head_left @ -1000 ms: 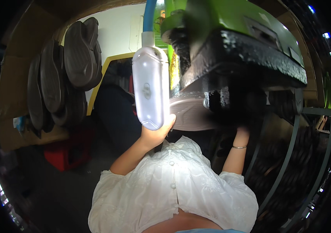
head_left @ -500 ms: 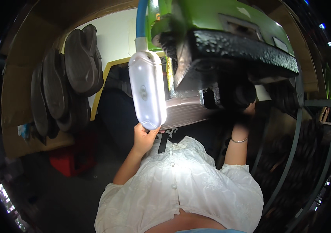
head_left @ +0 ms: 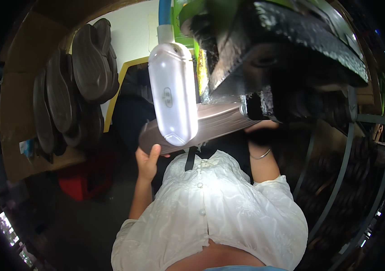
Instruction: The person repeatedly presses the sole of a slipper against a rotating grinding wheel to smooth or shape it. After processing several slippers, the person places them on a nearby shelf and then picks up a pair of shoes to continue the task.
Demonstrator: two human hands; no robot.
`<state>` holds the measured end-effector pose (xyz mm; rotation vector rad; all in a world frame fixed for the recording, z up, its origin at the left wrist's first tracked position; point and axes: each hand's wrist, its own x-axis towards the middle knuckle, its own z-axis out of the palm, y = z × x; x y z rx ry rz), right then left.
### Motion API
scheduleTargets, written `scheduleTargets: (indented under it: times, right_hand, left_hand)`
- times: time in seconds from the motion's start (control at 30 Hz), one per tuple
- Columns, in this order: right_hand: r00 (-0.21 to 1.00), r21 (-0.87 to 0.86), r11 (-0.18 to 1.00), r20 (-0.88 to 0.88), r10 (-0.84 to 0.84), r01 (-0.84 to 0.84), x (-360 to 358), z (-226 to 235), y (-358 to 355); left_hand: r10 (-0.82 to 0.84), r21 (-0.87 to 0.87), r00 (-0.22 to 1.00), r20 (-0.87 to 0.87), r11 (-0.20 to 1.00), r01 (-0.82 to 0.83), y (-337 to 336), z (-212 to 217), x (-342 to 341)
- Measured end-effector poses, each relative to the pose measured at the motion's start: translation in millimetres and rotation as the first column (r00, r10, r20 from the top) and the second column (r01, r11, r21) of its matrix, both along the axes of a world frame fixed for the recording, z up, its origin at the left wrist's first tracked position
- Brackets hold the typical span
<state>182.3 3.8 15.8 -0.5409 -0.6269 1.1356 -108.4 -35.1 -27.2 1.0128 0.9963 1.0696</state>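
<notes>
A long brown shoe sole (head_left: 219, 121) lies across the space in front of me, tilted with its right end higher. My left hand (head_left: 148, 161) grips its left end, thumb on top and the other fingers mostly hidden underneath. At the sole's right end is my right hand (head_left: 261, 127), closed on it in shadow, its fingers partly covered. Above that end hangs the black and green head of a machine (head_left: 292, 49), its lower black part touching or close to the sole; I cannot tell which. A lit white lamp (head_left: 172, 95) hides part of the sole's middle.
Several brown soles (head_left: 95, 67) lean in a cardboard box (head_left: 21, 99) at the left. Below it stands a red plastic stool or crate (head_left: 79, 183). A metal-framed rack (head_left: 347, 158) with dark items is on the right. A blue tube (head_left: 164, 11) carries the lamp.
My left hand has moved left, out from under the lamp, and the sole's left end now shows there. The right hand has come lower and left. The whole view has shifted slightly.
</notes>
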Motion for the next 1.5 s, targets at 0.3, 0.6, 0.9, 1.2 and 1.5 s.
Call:
scheduleTargets:
  times: [0.3,0.6,0.9,1.2,1.5]
  right_hand:
    - [0.980,-0.196,0.980,0.185,0.073,-0.036,-54.0,-19.1,-19.5]
    - [0.816,-0.073,0.997,0.574,0.064,-0.027,-23.0,19.8,-3.6]
    - [0.874,0.048,0.940,0.355,-0.333,0.338,35.9,-12.4,-16.9]
    - [0.914,-0.030,0.914,0.044,-0.402,0.404,2.9,4.7,-21.7]
    - [0.854,-0.019,1.000,0.521,0.007,0.004,12.7,-40.0,-21.7]
  left_hand:
    - [0.025,0.005,0.987,-0.157,1.000,-0.025,14.0,-22.2,-69.6]
    - [-0.390,-0.085,0.732,-0.558,0.905,0.417,36.2,-43.1,5.2]
    - [-0.183,0.010,0.982,0.046,0.983,0.182,2.8,-83.3,73.9]
    - [-0.081,-0.019,0.949,-0.303,0.997,0.079,18.5,-55.6,86.8]
    - [-0.271,0.281,0.961,0.047,0.927,0.248,51.7,16.0,107.3]
